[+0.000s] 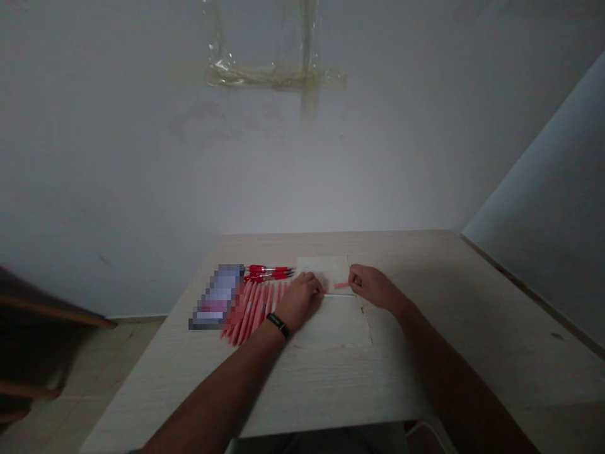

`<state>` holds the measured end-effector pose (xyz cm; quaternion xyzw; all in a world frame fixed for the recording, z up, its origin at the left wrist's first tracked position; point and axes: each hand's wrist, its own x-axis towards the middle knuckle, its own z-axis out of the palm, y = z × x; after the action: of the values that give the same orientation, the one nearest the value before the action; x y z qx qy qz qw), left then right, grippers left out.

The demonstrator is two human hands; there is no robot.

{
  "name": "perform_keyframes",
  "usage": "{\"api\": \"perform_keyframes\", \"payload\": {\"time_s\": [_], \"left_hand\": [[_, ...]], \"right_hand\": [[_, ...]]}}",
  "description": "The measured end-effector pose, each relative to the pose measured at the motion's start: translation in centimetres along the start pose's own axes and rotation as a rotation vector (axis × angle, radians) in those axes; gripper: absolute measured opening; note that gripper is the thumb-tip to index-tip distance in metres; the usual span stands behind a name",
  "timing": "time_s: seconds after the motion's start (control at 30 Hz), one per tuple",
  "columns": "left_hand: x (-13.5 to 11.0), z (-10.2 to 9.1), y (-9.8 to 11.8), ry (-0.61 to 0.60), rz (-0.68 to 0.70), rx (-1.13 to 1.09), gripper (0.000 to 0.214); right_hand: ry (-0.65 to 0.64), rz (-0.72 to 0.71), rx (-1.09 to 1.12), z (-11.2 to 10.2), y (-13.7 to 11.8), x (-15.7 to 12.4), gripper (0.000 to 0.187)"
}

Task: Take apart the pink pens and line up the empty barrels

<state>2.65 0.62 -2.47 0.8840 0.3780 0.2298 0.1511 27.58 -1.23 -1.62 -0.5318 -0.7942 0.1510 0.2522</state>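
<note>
Forearms (212,391) reach over the near edge of the table (331,384), L one wearing a black wristband (278,325). L hand (305,296) has its fingertips pinched on the L end of a thin white rod (339,295), which sits over a pale sheet (331,325); R hand (368,282) is curled, pinching a short pink piece (341,285) that pokes out toward the L hand, just beyond the rod. Light's dim, so can't be sure whether the rod's R end touches the R hand. Main risk, I'd say: rod's slim & prob. smooth, so a loose pinch or sideways tug could let it slip and roll. Small bit (362,309) near the sheet's R edge could get swept off by the R hand. L hand crowds the row of pink pen-like sticks (253,312); a careless shift might scatter them. Red pens (269,272) lie beyond the row; pixelated slab (220,296), poss. a phone, borders its L end.
</note>
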Motion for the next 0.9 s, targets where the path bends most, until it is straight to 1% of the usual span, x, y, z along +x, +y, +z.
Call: {"api": "perform_keyframes", "payload": {"time_s": [0.1, 0.17, 0.27, 0.37, 0.53, 0.63, 0.9], "left_hand": [[-0.2, -0.1, -0.7, 0.038, -0.075, -0.120, 0.008], [-0.3, -0.1, -1.1, 0.094, -0.110, -0.182, 0.015], [-0.4, -0.2, -1.3, 0.159, -0.106, -0.215, 0.024], [-0.3, -0.4, -1.1, 0.145, -0.086, -0.192, 0.024], [-0.2, -0.6, -0.7, 0.124, -0.121, -0.146, 0.025], [-0.2, -0.6, -0.6, 0.124, -0.114, -0.141, 0.024], [-0.3, -0.6, -0.7, 0.108, -0.108, -0.148, 0.021]], "right_hand": [[0.048, -0.018, 0.093, -0.3, 0.7, 0.1, 0.006], [0.092, -0.030, 0.128, -0.4, 1.1, 0.2, 0.006], [0.146, -0.038, 0.149, -0.5, 1.3, 0.3, 0.012], [0.163, -0.044, 0.178, -0.3, 1.3, 0.4, 0.017], [0.179, -0.044, 0.185, 0.0, 1.1, 0.4, 0.022], [0.198, -0.039, 0.169, 0.0, 1.2, 0.3, 0.024], [0.140, -0.046, 0.197, 0.0, 0.9, 0.3, 0.024]]}}
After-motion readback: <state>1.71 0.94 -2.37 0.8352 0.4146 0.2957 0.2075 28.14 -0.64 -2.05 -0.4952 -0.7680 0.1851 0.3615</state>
